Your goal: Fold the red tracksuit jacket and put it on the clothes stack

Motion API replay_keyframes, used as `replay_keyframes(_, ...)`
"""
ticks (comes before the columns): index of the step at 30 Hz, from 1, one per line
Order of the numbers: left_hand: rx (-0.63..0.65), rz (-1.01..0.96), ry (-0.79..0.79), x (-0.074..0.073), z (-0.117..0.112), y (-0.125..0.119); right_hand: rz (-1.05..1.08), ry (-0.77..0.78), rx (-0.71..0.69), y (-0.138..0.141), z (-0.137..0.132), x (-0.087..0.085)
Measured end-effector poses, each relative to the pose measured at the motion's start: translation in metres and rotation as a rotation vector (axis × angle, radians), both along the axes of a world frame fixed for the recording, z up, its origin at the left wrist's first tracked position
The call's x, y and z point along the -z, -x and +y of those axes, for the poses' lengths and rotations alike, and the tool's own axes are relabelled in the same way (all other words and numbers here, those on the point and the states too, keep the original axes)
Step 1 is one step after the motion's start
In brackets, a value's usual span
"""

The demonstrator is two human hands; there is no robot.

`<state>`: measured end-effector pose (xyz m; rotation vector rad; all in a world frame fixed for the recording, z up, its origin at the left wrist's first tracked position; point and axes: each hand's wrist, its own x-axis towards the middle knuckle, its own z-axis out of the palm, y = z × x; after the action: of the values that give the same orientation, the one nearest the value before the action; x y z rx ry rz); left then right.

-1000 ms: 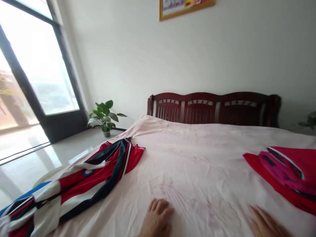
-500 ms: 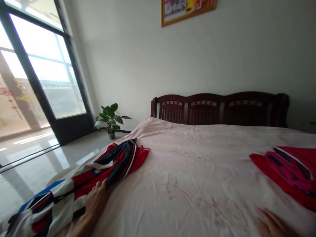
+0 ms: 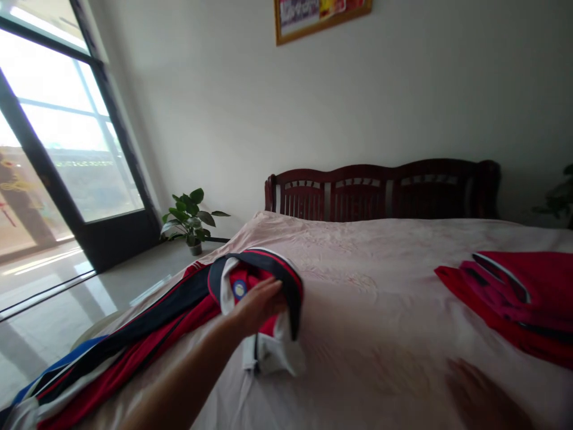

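Note:
My left hand (image 3: pixel 261 303) grips a red, navy and white track jacket (image 3: pixel 179 325) with a round blue badge, lifting its upper part off the bed. Part of the jacket hangs white below my fingers, and the rest trails over the bed to the lower left. My right hand (image 3: pixel 481 391), blurred, rests low at the right on or just above the pink bedsheet (image 3: pixel 340 358), fingers stretched and holding nothing. Beyond that hand lies a stack of folded red and magenta clothes (image 3: pixel 514 298).
A dark wooden headboard (image 3: pixel 353 194) stands behind the bed against the wall. To the left are a potted plant (image 3: pixel 190 218) on the floor and a dark-framed glass door (image 3: pixel 89 149). A framed picture (image 3: pixel 322 18) hangs above.
My left hand has moved right and up, pulling the jacket's upper part across the bed and folding it over. The view has turned slightly right; my right hand stays low.

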<state>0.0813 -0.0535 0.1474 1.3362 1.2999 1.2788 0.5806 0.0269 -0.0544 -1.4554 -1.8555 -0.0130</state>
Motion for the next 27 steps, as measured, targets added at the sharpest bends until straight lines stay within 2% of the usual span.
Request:
replay_keyframes(1,0.132,-0.029,0.016,0.003,0.0,-0.026,-0.008,0.016,-0.026,-0.001,-0.003,-0.003)
replay_keyframes(2,0.352,-0.072,0.05,0.007,-0.001,-0.046,-0.018,0.033,-0.048,-0.002,-0.005,-0.006)
replay_keyframes(3,0.489,-0.051,0.065,0.01,-0.002,-0.06,-0.023,0.05,-0.061,-0.002,-0.007,-0.009)
replay_keyframes(4,0.571,0.01,0.07,0.014,-0.002,-0.067,-0.003,0.063,-0.052,-0.003,-0.008,-0.011)
replay_keyframes(5,0.574,0.149,0.061,0.019,-0.001,-0.068,0.03,0.077,-0.036,-0.003,-0.008,-0.013)
replay_keyframes(6,0.495,0.344,0.041,0.026,0.003,-0.063,0.074,0.093,-0.013,-0.003,-0.009,-0.015)
replay_keyframes(8,0.224,0.805,-0.002,0.044,0.012,-0.041,0.166,0.138,0.05,0.002,-0.011,-0.02)
replay_keyframes(11,0.003,1.113,0.098,0.08,0.025,0.005,0.255,0.226,0.096,0.024,-0.025,-0.031)
replay_keyframes(13,-0.056,1.201,0.172,0.102,0.026,0.031,0.27,0.279,0.026,0.053,-0.044,-0.04)
replay_keyframes(15,-0.068,1.252,0.21,0.117,0.025,0.05,0.234,0.334,-0.13,0.092,-0.065,-0.046)
replay_keyframes(17,-0.061,1.281,0.211,0.125,0.024,0.059,0.129,0.369,-0.312,0.134,-0.085,-0.049)
replay_keyframes(18,-0.057,1.291,0.201,0.128,0.025,0.061,0.072,0.368,-0.357,0.154,-0.091,-0.048)
replay_keyframes(21,-0.057,1.308,0.158,0.131,0.028,0.062,-0.062,0.33,-0.38,0.198,-0.095,-0.048)
replay_keyframes(24,-0.063,1.3,0.118,0.131,0.031,0.062,-0.089,0.29,-0.379,0.208,-0.079,-0.058)
replay_keyframes(27,-0.03,1.268,0.084,0.132,0.028,0.059,-0.041,0.198,-0.373,0.187,-0.06,-0.082)
